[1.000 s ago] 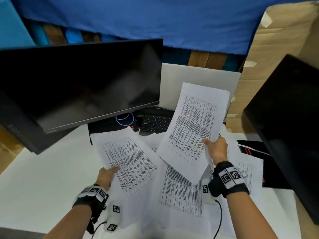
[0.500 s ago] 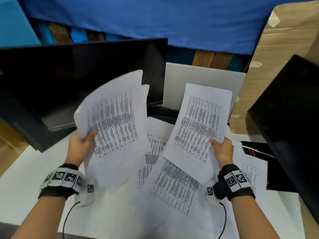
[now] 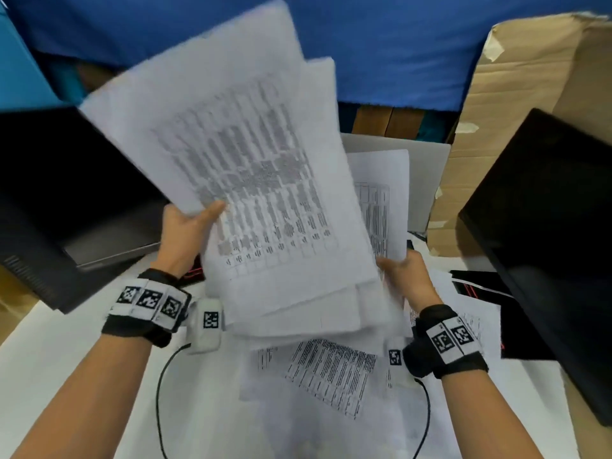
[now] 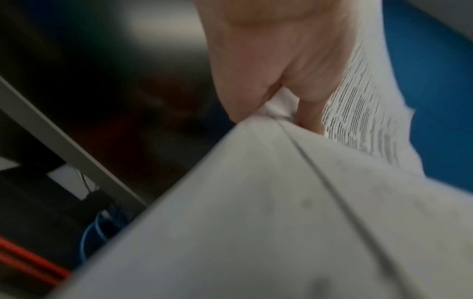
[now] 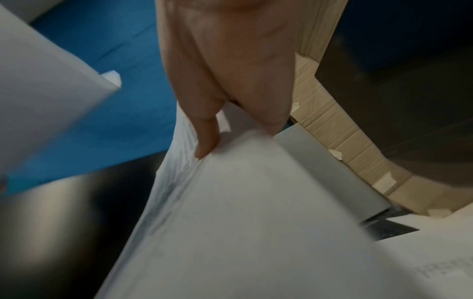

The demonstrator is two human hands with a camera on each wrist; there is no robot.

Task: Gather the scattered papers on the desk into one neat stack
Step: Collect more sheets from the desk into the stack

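Papers, a blurred bundle of printed sheets, are up in the air above the desk, tilted toward the camera. The left hand pinches their left edge, thumb on the printed face, fingers behind. The right hand grips a second sheet by its lower edge, thumb on top, and that sheet sits partly behind the big bundle. More loose sheets lie flat on the desk below, between the forearms. A dark monitor stands at the left, another monitor at the right, cardboard behind.
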